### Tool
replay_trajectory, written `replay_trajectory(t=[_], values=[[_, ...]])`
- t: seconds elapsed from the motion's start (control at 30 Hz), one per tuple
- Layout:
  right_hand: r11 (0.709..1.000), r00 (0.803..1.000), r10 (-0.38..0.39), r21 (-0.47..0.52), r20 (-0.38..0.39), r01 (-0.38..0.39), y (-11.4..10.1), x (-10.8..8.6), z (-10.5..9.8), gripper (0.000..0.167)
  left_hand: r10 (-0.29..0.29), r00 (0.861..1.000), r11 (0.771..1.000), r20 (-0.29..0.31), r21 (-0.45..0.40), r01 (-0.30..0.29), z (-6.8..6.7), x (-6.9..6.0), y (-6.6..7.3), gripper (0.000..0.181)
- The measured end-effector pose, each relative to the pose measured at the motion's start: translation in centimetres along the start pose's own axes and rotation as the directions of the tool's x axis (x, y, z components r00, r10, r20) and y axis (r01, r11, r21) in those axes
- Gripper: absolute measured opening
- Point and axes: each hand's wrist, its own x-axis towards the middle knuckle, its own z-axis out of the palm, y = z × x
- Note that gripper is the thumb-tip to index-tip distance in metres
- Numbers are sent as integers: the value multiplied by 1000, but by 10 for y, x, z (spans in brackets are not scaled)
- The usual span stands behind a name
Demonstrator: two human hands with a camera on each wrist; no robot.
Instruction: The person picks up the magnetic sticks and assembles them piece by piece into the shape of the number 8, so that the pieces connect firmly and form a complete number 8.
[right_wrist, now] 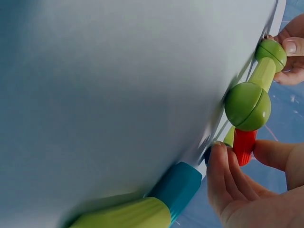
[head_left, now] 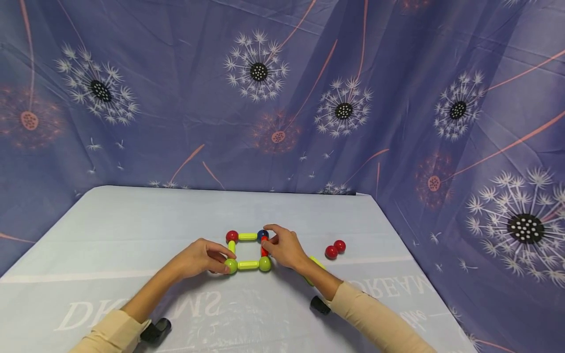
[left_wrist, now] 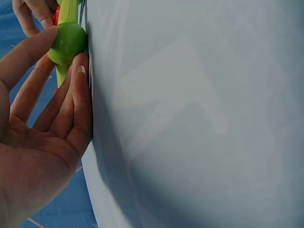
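One square [head_left: 248, 265], lower center, apparently held steady: the left hand [head_left: 205, 257] pinches a green ball [head_left: 231, 265] while the right hand [head_left: 286, 248] grips the red rod [right_wrist: 245, 146].

Head view, clock taken from its centre: blue-violet curtain [head_left: 176, 98], creased, behind pale desk [head_left: 132, 220] at six o'clock. White dandelion print [head_left: 258, 72] at twelve; larger dandelion print [head_left: 525, 228] near three; pink bloom print [head_left: 29, 120] near nine. Faint lettering [head_left: 208, 303] toward eight.

Flipped "DREAM" [head_left: 397, 285] and partly covered "DR…MS" [head_left: 206, 304] mark the tablecloth [head_left: 265, 314].
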Motion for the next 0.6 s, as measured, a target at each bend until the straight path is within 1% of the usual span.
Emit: replay_trajectory(t=[0.23, 0.4, 0.6], values=[[1000, 1000, 15, -8, 2, -15, 2, 1, 3, 44, 6, 1000, 1000, 0, -24, -6, 2, -1, 0, 34], [1000, 1000, 30, -9, 7, -30, 3, 3, 4, 45, 7, 1000, 1000, -5, -15, -7, 2, -1, 1, 34], [1000, 1000, 27, -10, 14, -27, 5, 3, 4, 45, 12, 1000, 1000, -4, -24, -12, 2, -1, 1, 35]])
